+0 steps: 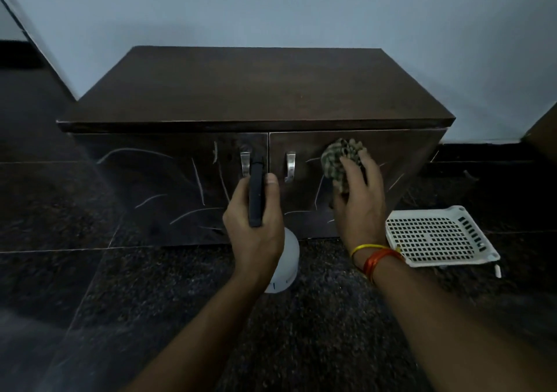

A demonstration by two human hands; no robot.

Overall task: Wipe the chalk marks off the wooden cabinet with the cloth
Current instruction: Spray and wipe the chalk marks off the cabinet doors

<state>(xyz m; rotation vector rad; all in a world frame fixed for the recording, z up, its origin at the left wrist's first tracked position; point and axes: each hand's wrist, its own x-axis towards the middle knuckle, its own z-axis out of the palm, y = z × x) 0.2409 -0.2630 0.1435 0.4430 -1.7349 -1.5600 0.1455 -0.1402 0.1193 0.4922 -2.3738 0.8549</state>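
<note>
Right hand (pixel 358 199) presses cloth (pixel 342 162) against cabinet (pixel 376 162); left hand (pixel 254 226) grips spray bottle (pixel 281 259).

Cabinet (pixel 256 90) against wall (pixel 271 6), tray (pixel 437 235) at right

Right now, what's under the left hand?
The left hand grips a black sprayer handle. Below it shows part of a white bottle over the floor; the hand covers the bottle's top.

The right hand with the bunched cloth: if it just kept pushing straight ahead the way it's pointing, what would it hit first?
The cloth in the right hand would press on the cabinet's right door, among the chalk marks. It may already be touching it; depth is unclear.
</note>
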